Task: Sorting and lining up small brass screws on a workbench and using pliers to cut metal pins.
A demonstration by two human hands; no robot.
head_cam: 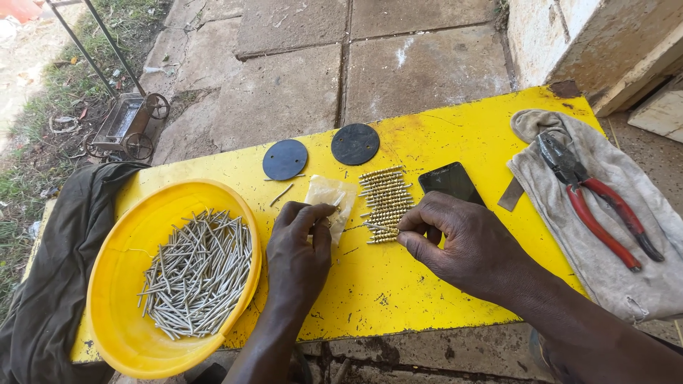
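My left hand (299,252) rests on the yellow table (441,142) and pinches the edge of a small clear plastic bag (331,193). My right hand (462,245) sits to its right, fingertips pinched at the near end of a row of several brass-coloured screws (385,200) laid side by side. Whether a screw is between those fingertips cannot be told. A single loose nail (282,194) lies just beyond my left hand.
A yellow bowl (128,334) of several grey nails overhangs the table's left front. Two dark round discs (284,159) (355,144) lie at the back. A black phone (450,183) lies behind my right hand. Red-handled pliers (594,203) rest on a grey cloth (612,277) at right. Dark fabric (60,270) hangs at left.
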